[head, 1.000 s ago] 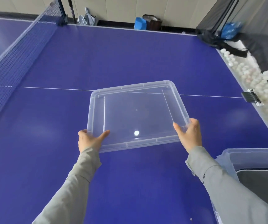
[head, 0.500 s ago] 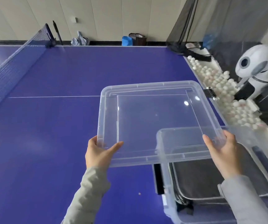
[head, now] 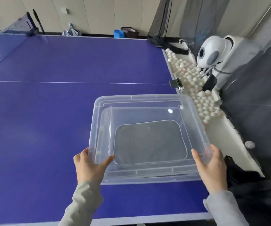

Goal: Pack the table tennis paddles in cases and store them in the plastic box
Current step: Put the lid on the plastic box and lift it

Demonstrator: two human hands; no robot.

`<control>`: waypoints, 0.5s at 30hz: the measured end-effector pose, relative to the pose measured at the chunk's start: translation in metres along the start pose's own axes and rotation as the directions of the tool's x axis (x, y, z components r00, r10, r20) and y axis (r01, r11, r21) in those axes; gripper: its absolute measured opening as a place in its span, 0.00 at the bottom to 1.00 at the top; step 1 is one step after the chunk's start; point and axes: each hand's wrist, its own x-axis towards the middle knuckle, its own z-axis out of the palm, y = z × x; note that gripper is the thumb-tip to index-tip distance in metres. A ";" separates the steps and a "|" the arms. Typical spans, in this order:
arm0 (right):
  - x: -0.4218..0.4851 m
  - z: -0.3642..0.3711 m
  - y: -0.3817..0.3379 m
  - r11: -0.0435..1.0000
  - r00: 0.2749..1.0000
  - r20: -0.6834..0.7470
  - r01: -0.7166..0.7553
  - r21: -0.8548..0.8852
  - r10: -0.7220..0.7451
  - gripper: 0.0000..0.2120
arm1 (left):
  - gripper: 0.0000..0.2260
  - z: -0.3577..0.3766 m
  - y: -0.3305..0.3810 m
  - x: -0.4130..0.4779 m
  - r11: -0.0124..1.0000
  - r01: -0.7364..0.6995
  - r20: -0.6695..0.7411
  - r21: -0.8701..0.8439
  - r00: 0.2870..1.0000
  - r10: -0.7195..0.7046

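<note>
A clear plastic lid [head: 141,101] lies over the clear plastic box [head: 147,178] at the near right of the blue table. Through the lid a dark grey paddle case [head: 149,142] with pale piping shows inside the box. My left hand [head: 89,167] grips the lid's near left corner, thumb on top. My right hand [head: 211,167] grips the near right corner the same way. I cannot tell whether the lid is pressed fully home. No bare paddle is in sight.
The blue table tennis table [head: 50,111] stretches left and far, with its net [head: 4,39] at the far left. Several white balls [head: 195,88] fill a tray along the right edge beside a white ball machine [head: 216,53]. Dark netting hangs at right.
Both hands have carried the lid rightward from over the open table and brought it down over the box, so it now covers the box and the case inside.
</note>
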 end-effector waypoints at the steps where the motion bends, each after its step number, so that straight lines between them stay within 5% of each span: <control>1: -0.003 0.000 0.003 1.000 1.000 -0.003 -0.002 -0.015 0.002 0.31 | 0.37 0.002 -0.002 -0.002 1.000 0.007 -0.004 0.010 1.000 -0.007; 15: -0.012 0.005 0.031 0.996 0.996 0.036 -0.080 -0.050 0.082 0.31 | 0.28 0.019 -0.015 -0.010 0.998 0.013 0.022 0.069 1.000 -0.015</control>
